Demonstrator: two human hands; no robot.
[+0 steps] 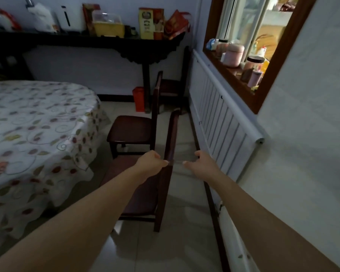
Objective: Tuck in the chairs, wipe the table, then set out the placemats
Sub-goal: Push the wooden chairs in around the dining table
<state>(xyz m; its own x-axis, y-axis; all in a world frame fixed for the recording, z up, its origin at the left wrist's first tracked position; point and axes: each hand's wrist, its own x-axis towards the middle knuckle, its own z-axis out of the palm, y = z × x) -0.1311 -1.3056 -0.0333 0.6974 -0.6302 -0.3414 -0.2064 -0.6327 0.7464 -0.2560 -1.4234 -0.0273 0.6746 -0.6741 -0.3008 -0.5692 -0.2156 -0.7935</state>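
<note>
I see the table first, filling the left of my view under a flowered cloth, its top bare with no placemats on it. Two dark wooden chairs stand off its right edge, pulled out onto the tiled floor. The far chair sits beyond the near chair, both with seats facing the table and backs toward the radiator on the right wall. The near chair is the one I am on: its backrest runs away from me, top rail edge-on, and the table lies to its left, so I judge the push has to go leftward across that rail. My left hand is closer, curled narrow over the near end of the rail, thumb and fingers touching the wood. My right hand hangs just beside the rail on the radiator side, half open, fingers spread and gripping nothing. I would bring it onto the rail before shoving, since the chair may twist under one hand.
</note>
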